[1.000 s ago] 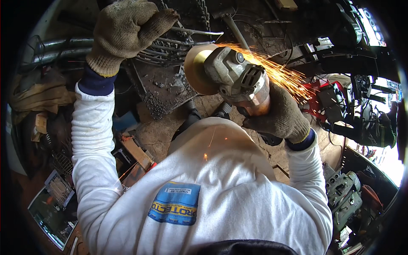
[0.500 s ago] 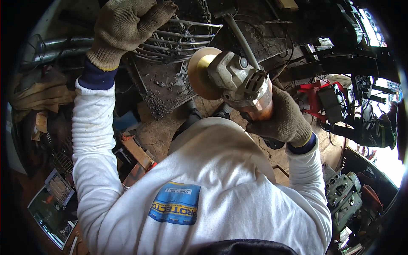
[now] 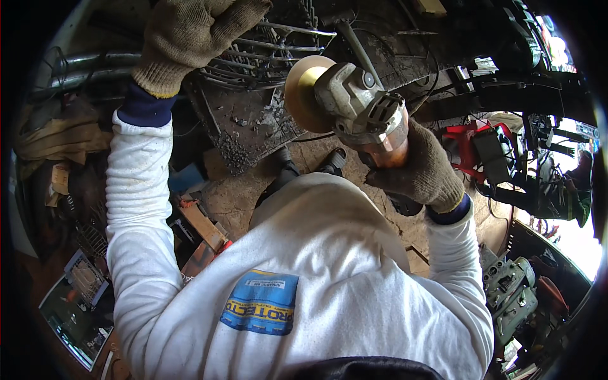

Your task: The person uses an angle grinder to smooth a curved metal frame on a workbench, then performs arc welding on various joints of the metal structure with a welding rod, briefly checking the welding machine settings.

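Note:
My right hand [image 3: 425, 170], in a brown knit glove, is wrapped round the copper-coloured body of an angle grinder [image 3: 358, 104]. Its round yellowish disc [image 3: 308, 92] faces left, just beside a curved metal grille [image 3: 278, 45] made of several bent bars. At the upper left, my gloved left hand [image 3: 193, 35] is closed at the grille's left end. The grip itself lies behind the glove and partly past the picture's top edge. Disc and bars overlap in the view, and whether they touch I cannot tell.
Beneath the grille is a dark metal worktop [image 3: 250, 130] strewn with grit. A metal bar [image 3: 360, 52] lies behind the grinder. Shiny pipes [image 3: 95, 68] run at the left. Further right are a red stand [image 3: 465, 149] and a grey engine part [image 3: 512, 291]. A wooden piece [image 3: 201, 223] lies lower left.
The grinder in my right hand has moved slightly away from me. My left hand and the grille have shifted a little up and to the right together. More of my foot shows below.

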Demonstrator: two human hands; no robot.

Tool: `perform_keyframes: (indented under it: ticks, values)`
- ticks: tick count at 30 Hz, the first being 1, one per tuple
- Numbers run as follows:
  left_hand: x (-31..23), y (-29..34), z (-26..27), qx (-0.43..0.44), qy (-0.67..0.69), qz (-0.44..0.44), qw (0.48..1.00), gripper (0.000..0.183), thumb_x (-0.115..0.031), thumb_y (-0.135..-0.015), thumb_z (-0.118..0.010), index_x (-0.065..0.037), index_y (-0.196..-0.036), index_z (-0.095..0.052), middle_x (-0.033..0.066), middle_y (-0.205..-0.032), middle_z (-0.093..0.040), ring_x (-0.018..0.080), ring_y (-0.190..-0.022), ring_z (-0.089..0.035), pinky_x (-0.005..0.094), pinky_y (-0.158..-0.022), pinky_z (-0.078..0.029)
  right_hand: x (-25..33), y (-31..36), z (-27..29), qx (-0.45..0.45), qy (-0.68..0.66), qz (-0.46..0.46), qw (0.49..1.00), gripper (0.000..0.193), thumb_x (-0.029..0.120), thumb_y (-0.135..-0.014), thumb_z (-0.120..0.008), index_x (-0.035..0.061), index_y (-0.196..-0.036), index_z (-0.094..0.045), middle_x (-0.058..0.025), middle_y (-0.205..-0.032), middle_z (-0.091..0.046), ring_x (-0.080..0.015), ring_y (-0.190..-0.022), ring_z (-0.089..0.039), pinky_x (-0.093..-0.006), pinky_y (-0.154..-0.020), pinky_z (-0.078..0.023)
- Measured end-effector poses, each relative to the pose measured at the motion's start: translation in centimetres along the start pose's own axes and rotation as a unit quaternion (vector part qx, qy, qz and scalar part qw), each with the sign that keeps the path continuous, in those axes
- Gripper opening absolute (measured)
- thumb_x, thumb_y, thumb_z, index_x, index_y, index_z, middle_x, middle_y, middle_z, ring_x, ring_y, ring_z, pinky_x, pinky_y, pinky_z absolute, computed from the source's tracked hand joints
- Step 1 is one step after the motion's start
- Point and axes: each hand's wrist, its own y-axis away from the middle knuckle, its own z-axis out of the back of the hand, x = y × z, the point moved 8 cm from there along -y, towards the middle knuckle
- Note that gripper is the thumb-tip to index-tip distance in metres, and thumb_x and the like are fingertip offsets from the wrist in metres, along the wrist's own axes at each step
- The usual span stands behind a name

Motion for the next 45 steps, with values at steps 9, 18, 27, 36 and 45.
perform_keyframes:
  ticks: [9, 18, 27, 36, 45]
  values:
    - [-0.5, 0.2, 0.2, 0.003, -0.041, -0.025, 0.999, 0.04, -0.027, -0.091, -0.071, -0.004, -0.063, -0.056, 0.0076, -0.054, -0.045, 0.0217, -0.047, -0.045, 0.0352, -0.047, -0.036, 1.0, -0.5, 0.0, -0.003, 0.018, 0.013, 1.0, 0.077, 0.012, -0.061, -0.089, 0.0, -0.128, -0.054, -0.009, -0.118, -0.065, -0.0156, -0.106, -0.06, -0.0346, -0.093, -0.049]
    - [-1.0, -0.4, -0.2, -0.009, -0.017, -0.031, 0.999, 0.04, -0.027, -0.091, -0.071, -0.004, -0.062, -0.055, 0.0078, -0.054, -0.046, 0.0224, -0.047, -0.045, 0.0357, -0.047, -0.037, 1.5, -0.4, 0.4, -0.011, 0.043, 0.034, 0.998, 0.076, 0.011, -0.062, -0.088, -0.0002, -0.129, -0.054, -0.0097, -0.117, -0.066, -0.0172, -0.104, -0.062, -0.0357, -0.093, -0.05]
    - [-0.9, -1.0, -0.9, -0.016, 0.007, -0.032, 0.999, 0.04, -0.027, -0.092, -0.069, -0.004, -0.062, -0.056, 0.0076, -0.053, -0.044, 0.0216, -0.046, -0.044, 0.0353, -0.047, -0.036, 1.1, -0.3, 0.5, -0.017, 0.023, 0.042, 0.999, 0.074, 0.01, -0.063, -0.087, -0.0001, -0.128, -0.054, -0.0096, -0.117, -0.066, -0.017, -0.105, -0.062, -0.0352, -0.093, -0.05]
    - [1.0, -3.3, -1.6, 0.025, -0.079, 0.028, 0.996, 0.059, -0.042, -0.094, -0.059, -0.007, -0.048, -0.05, 0.0107, -0.041, -0.04, 0.0237, -0.034, -0.042, 0.0392, -0.038, -0.034, -1.0, 1.3, 0.9, -0.04, -0.011, 0.023, 0.999, 0.077, 0.024, -0.063, -0.092, 0.0009, -0.127, -0.056, -0.012, -0.113, -0.07, -0.0207, -0.102, -0.067, -0.0346, -0.091, -0.051]
    - [3.9, -2.4, -1.6, 0.082, -0.075, 0.136, 0.985, 0.059, -0.043, -0.095, -0.059, -0.003, -0.053, -0.053, 0.0116, -0.043, -0.043, 0.022, -0.037, -0.042, 0.0387, -0.04, -0.034, -3.7, 3.5, 2.1, -0.082, -0.115, -0.024, 0.99, 0.066, 0.008, -0.063, -0.086, 0.0017, -0.122, -0.058, -0.006, -0.106, -0.067, -0.0157, -0.094, -0.063, -0.0328, -0.087, -0.051]
